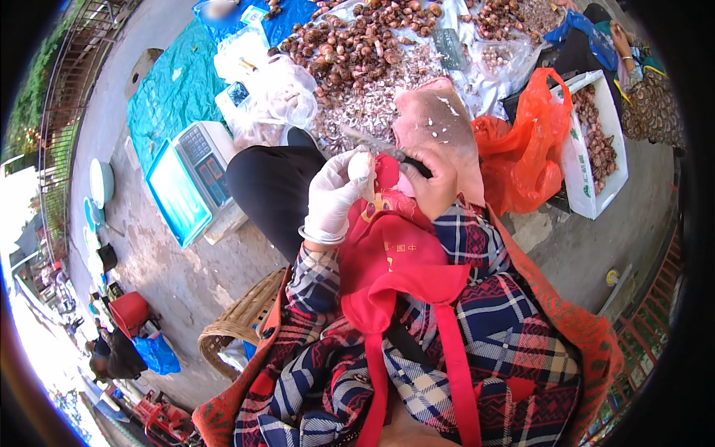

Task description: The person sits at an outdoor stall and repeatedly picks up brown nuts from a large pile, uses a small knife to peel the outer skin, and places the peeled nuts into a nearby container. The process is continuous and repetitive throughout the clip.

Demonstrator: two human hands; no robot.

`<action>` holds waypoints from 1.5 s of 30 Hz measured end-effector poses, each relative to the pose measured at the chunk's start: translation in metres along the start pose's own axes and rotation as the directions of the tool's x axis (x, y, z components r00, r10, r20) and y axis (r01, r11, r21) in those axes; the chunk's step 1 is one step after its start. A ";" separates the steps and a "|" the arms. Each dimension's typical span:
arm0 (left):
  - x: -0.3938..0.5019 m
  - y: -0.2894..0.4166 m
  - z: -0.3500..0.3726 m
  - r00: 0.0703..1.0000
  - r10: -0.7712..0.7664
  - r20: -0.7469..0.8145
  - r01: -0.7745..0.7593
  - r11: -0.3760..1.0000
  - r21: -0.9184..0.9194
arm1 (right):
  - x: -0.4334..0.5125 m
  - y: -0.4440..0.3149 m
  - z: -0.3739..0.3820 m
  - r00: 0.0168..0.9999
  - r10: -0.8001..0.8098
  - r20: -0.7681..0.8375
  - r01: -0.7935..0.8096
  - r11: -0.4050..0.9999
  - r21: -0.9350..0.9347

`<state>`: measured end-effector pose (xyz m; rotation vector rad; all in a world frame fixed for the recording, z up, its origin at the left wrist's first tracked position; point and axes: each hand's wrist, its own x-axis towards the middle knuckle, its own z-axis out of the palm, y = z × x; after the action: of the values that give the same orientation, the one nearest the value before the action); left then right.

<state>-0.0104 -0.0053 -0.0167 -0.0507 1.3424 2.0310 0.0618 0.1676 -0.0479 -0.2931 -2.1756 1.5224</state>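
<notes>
My left hand [330,193] wears a thin white glove and grips a peeled white corm [361,166] in front of the red apron [405,240]. In my bare right hand [434,184] is a knife [418,166] with a black handle. Its blade points left and away from me, just above and beside the corm; whether it touches the corm is unclear. Beyond my hands, a heap of brown, ringed corms [357,53] lies on sheeting, with peelings [357,120] scattered nearer to me. A pink cloth pad [438,125] covers my right leg.
To the left stands a digital scale [204,162] with a blue tray, near a clear plastic bag [287,92] and teal sheeting [167,95]. On the right are a red plastic bag [525,151], a white foam box [603,190] of small corms, and another person's hand [620,39].
</notes>
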 end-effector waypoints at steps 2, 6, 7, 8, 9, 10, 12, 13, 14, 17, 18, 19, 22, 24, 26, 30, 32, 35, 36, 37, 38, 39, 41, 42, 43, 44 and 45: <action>-0.005 0.002 0.006 0.997 -0.024 -0.077 0.026 0.999 0.027 | -0.003 -0.019 0.004 0.998 -0.020 0.067 0.014 0.996 0.084; -0.005 0.002 0.008 0.996 0.024 -0.082 -0.018 0.997 0.079 | -0.001 0.003 -0.002 0.993 0.114 0.021 -0.112 0.991 -0.073; -0.004 0.002 0.006 0.997 0.007 -0.075 -0.002 0.998 0.069 | 0.000 -0.001 -0.001 0.997 0.066 0.044 -0.065 0.998 -0.026; -0.001 0.002 0.003 0.998 -0.011 -0.069 0.015 0.998 0.060 | -0.001 -0.009 -0.001 0.998 0.017 0.066 -0.019 1.000 0.022; -0.001 0.002 0.001 0.998 -0.033 -0.059 0.036 0.998 0.053 | -0.001 -0.017 0.000 0.996 -0.028 0.080 0.022 0.997 0.070; -0.004 0.003 0.000 0.998 -0.045 -0.047 0.049 0.994 0.098 | -0.003 -0.017 0.002 0.996 -0.020 0.084 0.015 0.998 0.068; -0.005 -0.001 -0.001 0.998 -0.004 -0.055 0.009 0.996 0.085 | -0.004 0.001 0.001 0.996 0.070 0.060 -0.070 0.998 -0.004; -0.003 -0.002 -0.001 0.998 0.020 -0.057 -0.015 0.997 0.080 | -0.002 0.007 -0.001 0.993 0.111 0.044 -0.109 0.993 -0.039; -0.002 -0.003 -0.001 0.997 0.053 -0.058 -0.047 0.994 0.098 | -0.006 0.010 -0.003 0.989 0.146 0.033 -0.147 0.989 0.004; -0.003 -0.003 -0.011 0.999 -0.005 0.041 0.007 0.999 -0.053 | -0.006 -0.018 0.001 0.997 -0.013 0.072 0.008 0.998 0.067; -0.002 -0.002 -0.013 0.998 -0.018 0.067 0.020 0.999 -0.031 | -0.009 -0.016 0.003 0.995 0.078 0.066 -0.085 0.990 0.115; -0.003 -0.002 -0.012 0.998 -0.016 0.055 0.019 0.998 -0.057 | -0.009 -0.008 0.003 0.995 0.086 0.044 -0.088 0.995 0.051; -0.004 -0.001 -0.006 1.000 -0.009 -0.004 0.009 0.992 -0.123 | -0.007 -0.004 -0.002 0.993 0.121 -0.015 -0.121 0.992 -0.039; -0.002 -0.004 -0.010 1.000 -0.022 0.009 0.023 0.992 -0.124 | -0.004 -0.017 0.002 1.000 0.000 0.010 -0.001 0.999 0.054; -0.003 -0.006 -0.014 1.000 -0.007 0.031 0.011 0.990 -0.141 | -0.006 -0.015 0.005 0.998 0.026 0.059 -0.026 1.000 -0.001; -0.004 0.003 -0.009 0.999 -0.033 -0.013 0.032 0.998 -0.053 | -0.006 -0.003 0.002 0.994 0.110 0.012 -0.110 0.993 0.031; -0.006 -0.004 -0.013 1.000 -0.010 -0.003 0.010 1.000 0.007 | -0.007 -0.018 0.004 0.998 0.000 0.058 -0.003 0.998 0.059; -0.001 0.002 -0.006 1.000 -0.013 -0.002 0.013 1.000 -0.002 | -0.007 0.018 0.002 0.991 0.128 0.023 -0.125 0.986 -0.114; -0.002 0.002 -0.007 0.999 -0.035 0.006 0.035 0.999 -0.032 | -0.009 0.019 0.002 0.974 0.225 0.007 -0.224 0.974 -0.043; -0.002 0.002 -0.008 0.998 -0.057 0.016 0.058 0.996 -0.062 | -0.009 0.020 0.002 0.975 0.224 0.010 -0.224 0.974 0.017; 0.000 0.002 -0.008 0.996 -0.053 0.070 0.062 0.988 -0.144 | -0.010 0.021 0.001 0.975 0.223 0.013 -0.223 0.972 0.077; 0.003 0.001 -0.009 0.991 -0.041 0.125 0.069 0.971 -0.230 | -0.007 0.015 0.003 0.975 0.221 0.017 -0.221 0.966 0.132; 0.004 -0.001 -0.005 0.981 -0.028 0.191 0.100 0.921 -0.376 | -0.011 0.005 0.005 0.959 0.273 0.079 -0.283 0.936 0.210; 0.002 0.001 0.002 0.979 -0.033 0.203 0.120 0.894 -0.432 | -0.010 -0.004 0.005 0.957 0.272 0.103 -0.289 0.928 0.234; 0.001 0.002 0.006 0.976 -0.037 0.216 0.140 0.863 -0.486 | -0.009 -0.010 0.005 0.954 0.270 0.127 -0.295 0.920 0.258; 0.004 -0.006 -0.004 0.963 0.001 0.268 0.124 0.885 -0.448 | -0.009 -0.012 0.005 0.970 0.206 0.125 -0.231 0.946 0.229; 0.005 -0.009 -0.006 0.968 -0.007 0.250 0.121 0.889 -0.442 | -0.009 -0.011 0.005 0.983 0.159 0.088 -0.172 0.969 0.177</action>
<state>-0.0108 -0.0053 -0.0284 -0.0544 0.6855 2.1734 0.0682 0.1553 -0.0413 -0.3708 -2.0900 1.8398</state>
